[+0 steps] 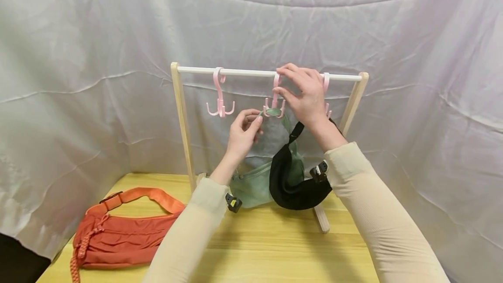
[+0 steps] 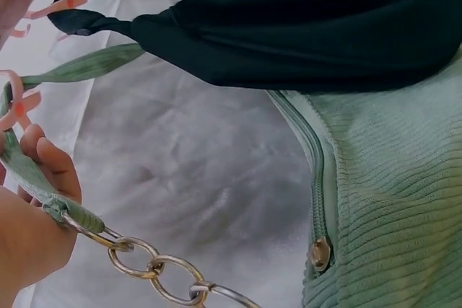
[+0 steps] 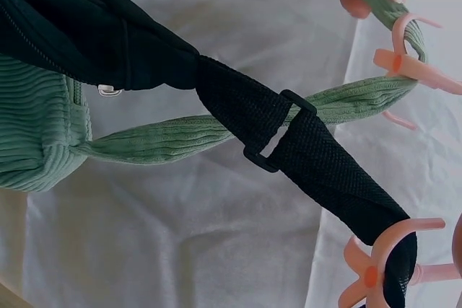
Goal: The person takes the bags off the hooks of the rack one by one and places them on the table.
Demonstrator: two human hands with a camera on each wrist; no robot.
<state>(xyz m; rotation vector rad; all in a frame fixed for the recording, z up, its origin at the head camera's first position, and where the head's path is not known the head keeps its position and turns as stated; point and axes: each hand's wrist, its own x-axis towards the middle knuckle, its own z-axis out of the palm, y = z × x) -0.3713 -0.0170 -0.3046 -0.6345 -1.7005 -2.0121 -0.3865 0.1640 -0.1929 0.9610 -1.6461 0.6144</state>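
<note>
My left hand (image 1: pixel 240 136) pinches the green strap (image 2: pixel 29 178) of a green corduroy bag (image 1: pixel 251 184), close to the metal chain (image 2: pixel 199 290) at the strap's end. That strap loops over the prongs of the middle pink hook (image 1: pixel 274 101). My right hand (image 1: pixel 308 95) holds the stem of this hook between thumb and fingers, just below the white rail (image 1: pixel 251 72). Beside it, a black bag (image 1: pixel 280 178) hangs by its black strap (image 3: pixel 336 178) from the right pink hook (image 1: pixel 326 83), partly covering the green bag.
Another pink hook (image 1: pixel 220 95) hangs on the left of the rail without a bag. An orange-red bag (image 1: pixel 122 241) lies on the yellow wooden table (image 1: pixel 251 252) at the left. Wooden posts (image 1: pixel 181 121) support the rail, and a grey-white cloth (image 1: pixel 251 25) hangs behind.
</note>
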